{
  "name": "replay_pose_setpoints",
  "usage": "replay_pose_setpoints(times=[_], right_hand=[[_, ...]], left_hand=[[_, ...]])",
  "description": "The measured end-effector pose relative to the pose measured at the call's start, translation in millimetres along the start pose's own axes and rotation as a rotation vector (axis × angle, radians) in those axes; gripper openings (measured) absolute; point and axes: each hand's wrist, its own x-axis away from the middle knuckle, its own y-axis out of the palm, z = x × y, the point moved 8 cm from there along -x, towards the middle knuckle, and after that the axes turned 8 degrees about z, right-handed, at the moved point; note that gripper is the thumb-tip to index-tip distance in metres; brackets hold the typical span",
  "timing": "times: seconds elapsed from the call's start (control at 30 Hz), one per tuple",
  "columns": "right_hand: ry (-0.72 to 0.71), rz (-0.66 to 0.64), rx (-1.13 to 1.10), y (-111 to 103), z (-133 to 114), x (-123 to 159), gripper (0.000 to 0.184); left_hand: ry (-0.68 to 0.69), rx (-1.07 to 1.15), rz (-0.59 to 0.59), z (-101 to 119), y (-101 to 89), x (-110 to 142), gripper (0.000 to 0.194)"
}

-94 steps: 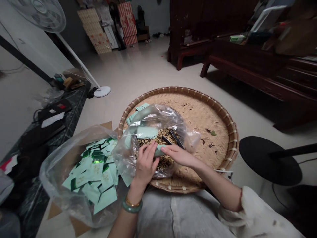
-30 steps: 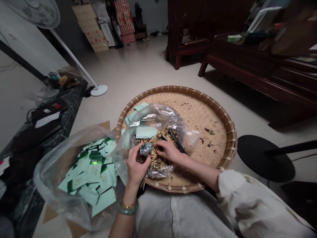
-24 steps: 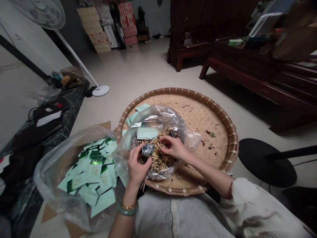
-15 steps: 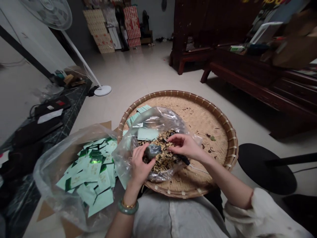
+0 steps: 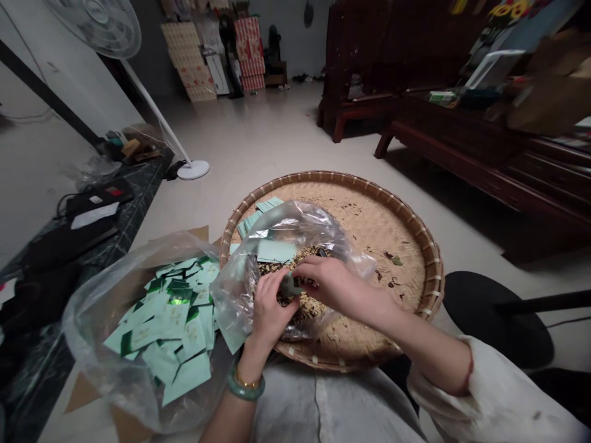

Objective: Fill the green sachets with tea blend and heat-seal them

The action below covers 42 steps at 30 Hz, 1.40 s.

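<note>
My left hand [image 5: 273, 303] is closed around a small pale-green packet [image 5: 290, 284], held with its mouth toward my right hand. At that mouth, my right hand [image 5: 325, 280] has its fingers curled; a dark, speckled bit shows under them, too covered to name. Below both hands lies a loose mix of pale grains and dark dried leaves [image 5: 310, 309] in a clear plastic bag [image 5: 233, 295]. Among the mix rests a stack of flat green packets [image 5: 276, 250]. A small black object [image 5: 322, 252] pokes out behind my right hand.
The bag sits in a round woven bamboo tray [image 5: 427, 258] with scattered leaf bits. More green packets [image 5: 259, 209] lie at its far left. To the left, a large plastic bag [image 5: 87, 344] holds many green packets. A white fan [image 5: 192, 170], black round base [image 5: 498, 317] and dark wooden furniture [image 5: 462, 141] stand around.
My right hand has moved left from over the mix to the packet's mouth. The left hand still holds the packet and has shifted slightly right. The black handle-like piece near my right palm no longer shows.
</note>
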Motion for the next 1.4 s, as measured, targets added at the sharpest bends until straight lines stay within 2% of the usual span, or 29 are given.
replay_pose_setpoints(times=[0.23,0.3,0.37,0.4,0.43,0.53,0.6,0.7,0.8,0.93,1.2,1.4], right_hand=[[-0.035,0.119,-0.165,-6,-8,2,0.036],[0.011,0.2,-0.235,-14,0,3,0.031],[0.108,0.256,-0.255,-16,18,5,0.025],[0.16,0.244,-0.231,-12,29,7,0.023],[0.199,0.17,-0.185,-2,39,10,0.021],[0.262,-0.198,0.05,46,68,24,0.019],[0.325,-0.309,0.184,69,84,34,0.014],[0.312,-0.307,0.216,89,87,37,0.022],[0.299,-0.293,0.223,99,84,33,0.033],[0.277,-0.298,0.19,105,84,28,0.028],[0.28,-0.268,0.134,112,89,30,0.017],[0.281,-0.191,0.086,98,96,27,0.014]], left_hand=[[-0.057,0.018,0.027,-8,0.9,2,0.05],[-0.077,0.02,0.025,-9,0.6,2,0.05],[-0.103,0.018,0.028,-13,-1.3,2,0.05],[-0.119,0.02,0.04,-15,-3.6,2,0.05],[-0.137,0.024,0.057,-17,-6.6,2,0.05],[-0.183,0.021,0.099,-25,-16.3,2,0.049],[-0.201,0.003,0.097,-29,-20.1,1,0.048],[-0.213,-0.001,0.079,-31,-21.4,0,0.048],[-0.222,0.007,0.076,-31,-20.6,1,0.047],[-0.209,-0.002,0.077,-31,-20.1,1,0.046],[-0.207,-0.01,0.055,-29,-18.0,-1,0.047],[-0.183,-0.02,0.046,-28,-18.0,-2,0.046]])
